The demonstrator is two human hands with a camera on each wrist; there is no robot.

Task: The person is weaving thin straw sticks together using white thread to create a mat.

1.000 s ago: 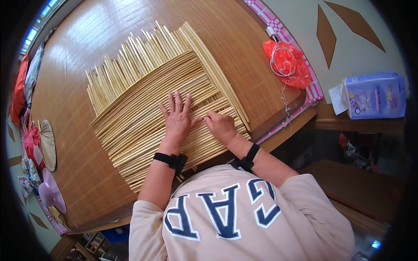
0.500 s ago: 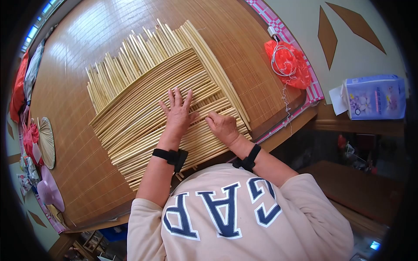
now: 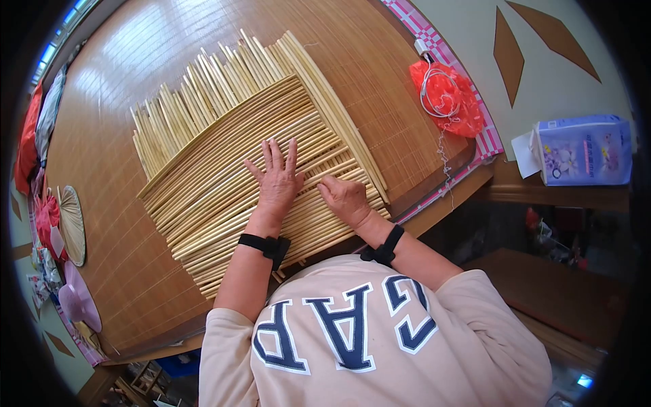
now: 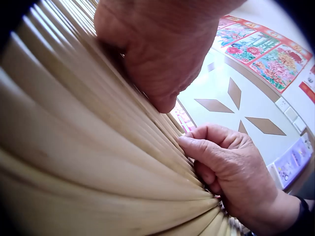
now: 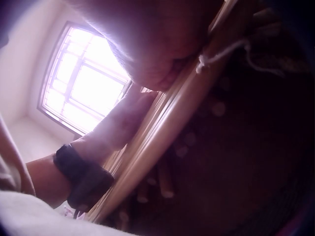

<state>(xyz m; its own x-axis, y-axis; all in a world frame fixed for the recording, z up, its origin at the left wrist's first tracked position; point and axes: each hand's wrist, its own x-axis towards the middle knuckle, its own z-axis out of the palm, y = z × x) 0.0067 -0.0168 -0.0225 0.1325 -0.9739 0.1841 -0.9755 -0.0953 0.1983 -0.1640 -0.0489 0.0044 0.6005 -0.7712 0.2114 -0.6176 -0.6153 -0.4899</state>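
A: Fingers first.

B: The bare left hand (image 3: 275,186) is spreading its fingers over a row of slender, round, pale-yellow, wooden-looking sticks (image 3: 220,178). The bare right hand (image 3: 346,199) is curling its fingers, the thumb and forefinger tips meeting at the row; whether they are pinching anything, I cannot tell.

A: Any change?

B: Slight. The left thumb is sitting nearer its own palm, where a second ago it was reaching toward the right hand. Otherwise, both hands are keeping their places.

A: Meaning?

B: In my judgement, handling is continuing at the same stretch; no stick is visibly shifting.

A: Position of the work?

B: The row is lying beneath both hands, before the person's body. A thin white thread (image 5: 202,62) is hanging at its edge. Uneven-ended, pale-yellow crosswise sticks (image 3: 196,97) are projecting past the far side.

A: Further out?

B: A broad, brown, slatted tabletop (image 3: 112,203) is supporting everything; a crumpled red plastic bag (image 3: 468,117) is lying near its right edge.
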